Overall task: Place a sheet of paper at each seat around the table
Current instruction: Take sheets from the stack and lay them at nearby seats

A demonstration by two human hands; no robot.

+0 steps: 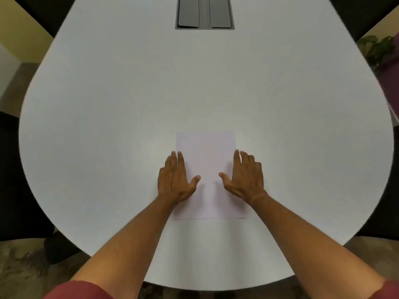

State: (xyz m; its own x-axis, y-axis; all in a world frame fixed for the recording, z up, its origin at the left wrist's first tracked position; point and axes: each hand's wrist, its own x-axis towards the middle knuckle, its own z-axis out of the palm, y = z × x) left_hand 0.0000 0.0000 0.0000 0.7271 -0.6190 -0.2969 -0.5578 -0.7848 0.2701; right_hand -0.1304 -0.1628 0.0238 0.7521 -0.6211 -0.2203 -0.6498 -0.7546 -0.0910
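The left hand (174,180) lies flat and palm down, fingers together and extended, thumb spread inward; it grips nothing and rests over the left long edge of the sheet of paper (207,169), fingers partly on the paper and partly on the tabletop. The right hand (245,178) mirrors it on the right long edge, likewise flat, open and holding nothing, thumb pointing toward the sheet's middle. Both forearms run back to the near rim, with red sleeves (82,291) showing at the lower corners. The sheet lies flat in portrait position on the white table (108,126), centred in front of the person, its near short edge set back from the table's rounded near rim and roughly parallel to it. Its far edge and both far corners are uncovered. Around the sheet the tabletop is bare on the left, the right and beyond. A grey recessed cable hatch (204,12) with two closed flaps sits along the table's centre line at the far end, well apart from the paper. A green plant (376,47) stands off the table's far right edge, and dark chairs (13,169) border the left rim.
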